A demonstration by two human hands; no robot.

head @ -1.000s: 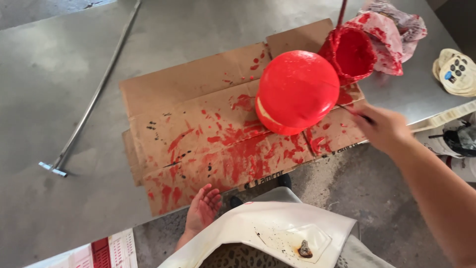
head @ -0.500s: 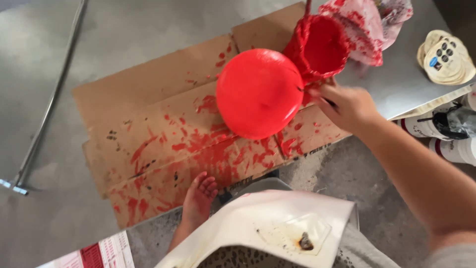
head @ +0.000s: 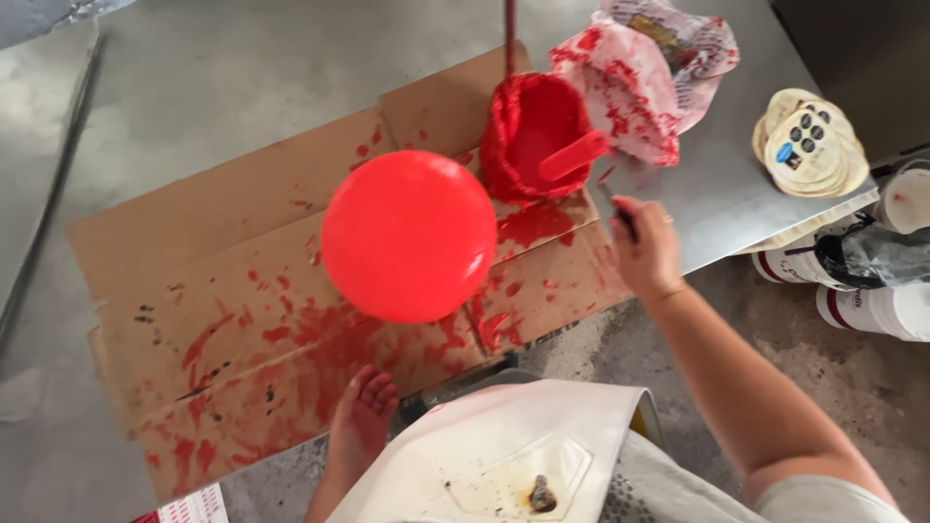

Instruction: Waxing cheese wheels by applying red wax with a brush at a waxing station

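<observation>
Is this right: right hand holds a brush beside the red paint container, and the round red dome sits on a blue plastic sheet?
Not quite. The head view shows the red dome over paint-smeared brown cardboard, not a blue plastic sheet. The rest holds: the right hand grips a dark brush handle beside the red paint container.

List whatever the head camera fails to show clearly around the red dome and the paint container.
- Right hand: it grips a dark handle; the tool's working end blends into the metal tabletop.
- Left hand: lies under the round glossy red dome; any support beneath is hidden by the dome.
- Red-smeared paint container: paint level unreadable.
- White buckets: cut off by the right edge.
</observation>
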